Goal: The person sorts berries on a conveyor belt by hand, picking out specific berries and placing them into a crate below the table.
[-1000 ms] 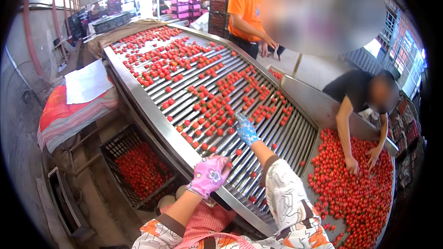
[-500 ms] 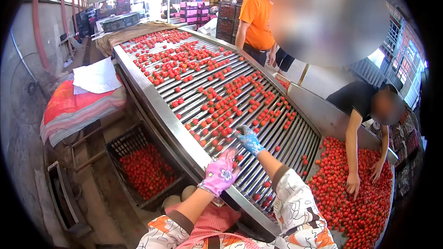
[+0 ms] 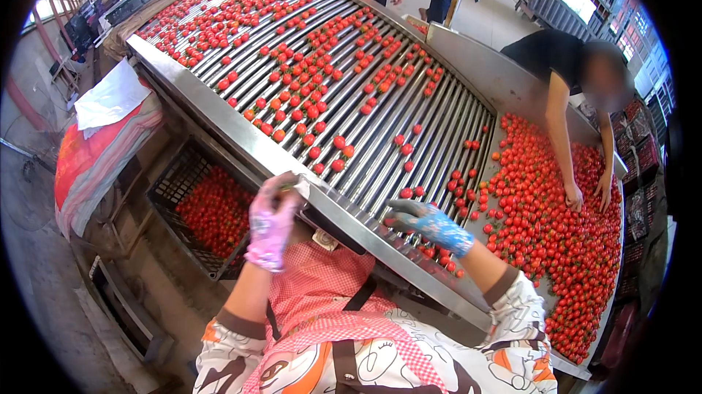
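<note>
Left hand (image 3: 273, 217) by rim (image 3: 227, 122); right hand (image 3: 431, 226) near tomatoes (image 3: 406, 193).

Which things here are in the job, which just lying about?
In the job:
- left hand, pink glove
- right hand, blue glove, over the rollers
- roller conveyor
- tomatoes on it
- metal tray of tomatoes
- black crate of tomatoes, probably

Apparently lying about:
- white sheet
- red cloth beneath it

1. Red tomatoes (image 3: 311, 87), round and glossy, lie loose and scattered beyond both the left hand (image 3: 272, 218) and the right hand (image 3: 433, 226).
2. A pair of tomatoes (image 3: 406, 193) sits just beyond the right hand.
3. A dense heap of tomatoes (image 3: 563, 240) spreads right of the right hand.
4. A smaller tomato pile (image 3: 212, 211) lies left of the left hand.
</note>
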Available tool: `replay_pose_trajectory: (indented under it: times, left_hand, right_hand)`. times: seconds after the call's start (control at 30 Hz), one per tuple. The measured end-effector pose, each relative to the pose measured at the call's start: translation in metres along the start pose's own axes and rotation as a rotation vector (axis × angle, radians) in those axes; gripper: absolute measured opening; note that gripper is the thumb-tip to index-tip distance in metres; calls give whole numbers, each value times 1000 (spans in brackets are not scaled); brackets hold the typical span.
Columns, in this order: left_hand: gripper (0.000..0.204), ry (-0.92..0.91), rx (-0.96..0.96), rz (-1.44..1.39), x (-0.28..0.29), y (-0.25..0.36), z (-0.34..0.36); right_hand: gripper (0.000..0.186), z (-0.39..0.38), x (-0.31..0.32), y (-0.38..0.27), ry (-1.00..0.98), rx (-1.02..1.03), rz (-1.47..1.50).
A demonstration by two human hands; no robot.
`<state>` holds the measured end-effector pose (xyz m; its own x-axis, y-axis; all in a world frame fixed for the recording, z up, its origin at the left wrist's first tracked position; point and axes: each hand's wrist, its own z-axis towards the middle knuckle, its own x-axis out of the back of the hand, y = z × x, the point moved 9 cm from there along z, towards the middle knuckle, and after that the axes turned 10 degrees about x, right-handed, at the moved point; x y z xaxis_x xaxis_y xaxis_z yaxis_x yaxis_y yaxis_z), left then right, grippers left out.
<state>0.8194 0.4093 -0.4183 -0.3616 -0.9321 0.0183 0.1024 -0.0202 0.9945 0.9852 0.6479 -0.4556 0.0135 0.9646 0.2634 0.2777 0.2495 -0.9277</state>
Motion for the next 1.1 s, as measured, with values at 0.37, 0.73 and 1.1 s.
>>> replay_pose_trajectory:
  times: [0.37,0.73,1.1]
  left_hand:
    - [70,589,139,411,219,-107,56]
    - [55,52,-103,1628,-9,-27,139]
    - [36,-507,125,698,-129,0,69]
  right_hand:
    - [48,-134,87,75,281,-200,98]
    - [44,-180,92,65,259,-191,-253]
    - [50,-177,99,76,282,-208,-255]
